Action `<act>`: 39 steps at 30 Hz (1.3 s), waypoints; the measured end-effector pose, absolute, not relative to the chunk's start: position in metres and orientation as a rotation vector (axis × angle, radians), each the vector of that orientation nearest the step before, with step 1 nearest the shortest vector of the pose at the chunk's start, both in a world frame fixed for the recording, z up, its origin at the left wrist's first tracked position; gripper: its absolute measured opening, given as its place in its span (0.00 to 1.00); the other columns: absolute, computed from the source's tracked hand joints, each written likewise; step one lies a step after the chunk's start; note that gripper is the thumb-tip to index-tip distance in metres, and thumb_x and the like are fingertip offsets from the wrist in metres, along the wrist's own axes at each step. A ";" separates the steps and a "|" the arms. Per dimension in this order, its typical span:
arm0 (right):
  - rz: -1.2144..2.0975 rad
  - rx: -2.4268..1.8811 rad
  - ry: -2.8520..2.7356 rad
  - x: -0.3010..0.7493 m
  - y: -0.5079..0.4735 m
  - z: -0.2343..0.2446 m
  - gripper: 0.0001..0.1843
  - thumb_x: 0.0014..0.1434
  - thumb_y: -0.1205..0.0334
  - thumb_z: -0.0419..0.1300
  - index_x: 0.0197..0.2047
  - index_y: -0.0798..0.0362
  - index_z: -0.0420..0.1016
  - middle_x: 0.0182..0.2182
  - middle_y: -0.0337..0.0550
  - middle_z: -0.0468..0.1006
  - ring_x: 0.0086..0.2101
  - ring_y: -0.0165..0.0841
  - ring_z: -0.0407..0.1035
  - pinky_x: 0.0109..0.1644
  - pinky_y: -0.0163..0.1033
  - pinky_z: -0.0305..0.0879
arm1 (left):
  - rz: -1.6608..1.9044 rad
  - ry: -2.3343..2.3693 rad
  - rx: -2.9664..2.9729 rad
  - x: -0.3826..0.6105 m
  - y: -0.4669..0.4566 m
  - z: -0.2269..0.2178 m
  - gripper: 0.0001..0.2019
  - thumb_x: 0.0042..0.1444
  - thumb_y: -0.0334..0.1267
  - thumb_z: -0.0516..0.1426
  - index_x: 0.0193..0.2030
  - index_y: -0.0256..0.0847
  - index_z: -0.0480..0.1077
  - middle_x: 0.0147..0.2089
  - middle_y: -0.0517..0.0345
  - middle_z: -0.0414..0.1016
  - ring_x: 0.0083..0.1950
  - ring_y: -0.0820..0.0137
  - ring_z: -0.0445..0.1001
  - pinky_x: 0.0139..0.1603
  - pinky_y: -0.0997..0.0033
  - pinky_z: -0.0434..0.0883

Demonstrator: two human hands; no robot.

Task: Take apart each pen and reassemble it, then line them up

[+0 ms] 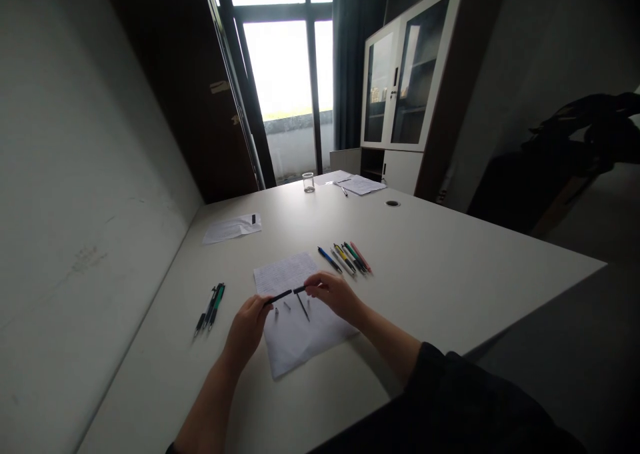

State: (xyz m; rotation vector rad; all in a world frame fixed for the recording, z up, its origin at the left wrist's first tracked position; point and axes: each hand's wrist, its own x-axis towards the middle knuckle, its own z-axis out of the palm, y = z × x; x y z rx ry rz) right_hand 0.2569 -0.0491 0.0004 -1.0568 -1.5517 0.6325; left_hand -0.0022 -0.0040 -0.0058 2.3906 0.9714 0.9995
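Black pen, longer piece: pinched in the fingers of the left hand, aimed right and slightly to the far side, over the paper sheet.
Black pen, shorter piece: gripped by the fingertips of the right hand, its end facing the longer piece with a narrow gap between (near, but apparently not touching).
Hands: apart from each other, each closed on its own piece.
Thin dark rod: slanting just on the near side of the shorter piece, over the sheet (a refill, by its look; whether its far end touches anything, I cannot tell).
Small parts: one toward the left, another in the middle, and a pale one to the right, all too small to identify.
Progress: one pen appears to be in pieces, I judge; its two black lengths are unjoined, with the rod and small parts outside them.
Left pen group: several pens, whole as far as visible, close together on the white table.
Right pen row: blue, white, yellow, green and pink pens, apparently whole, beyond the right hand.
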 end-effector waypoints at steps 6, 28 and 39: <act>0.641 -1.055 -1.526 0.252 -0.052 0.002 0.11 0.60 0.55 0.62 0.39 0.54 0.77 0.31 0.41 0.77 0.31 0.30 0.74 0.36 0.36 0.73 | 0.964 0.978 2.411 -0.002 -0.005 -0.007 0.11 0.65 0.38 0.50 0.49 0.45 0.72 0.42 0.51 0.76 0.42 0.64 0.75 0.44 0.66 0.71; 0.645 -1.014 -1.511 0.251 -0.052 0.004 0.11 0.59 0.55 0.63 0.39 0.53 0.79 0.31 0.42 0.77 0.29 0.31 0.74 0.34 0.35 0.72 | 0.917 0.959 2.497 -0.002 -0.005 -0.010 0.11 0.66 0.37 0.50 0.51 0.42 0.70 0.43 0.52 0.75 0.43 0.67 0.74 0.45 0.69 0.71; 0.499 -1.032 -1.796 0.248 -0.054 0.003 0.11 0.62 0.57 0.62 0.46 0.49 0.79 0.36 0.42 0.80 0.33 0.31 0.73 0.38 0.35 0.70 | 0.867 0.877 2.564 0.002 -0.011 -0.005 0.18 0.67 0.34 0.49 0.61 0.47 0.65 0.40 0.55 0.73 0.37 0.72 0.72 0.40 0.74 0.71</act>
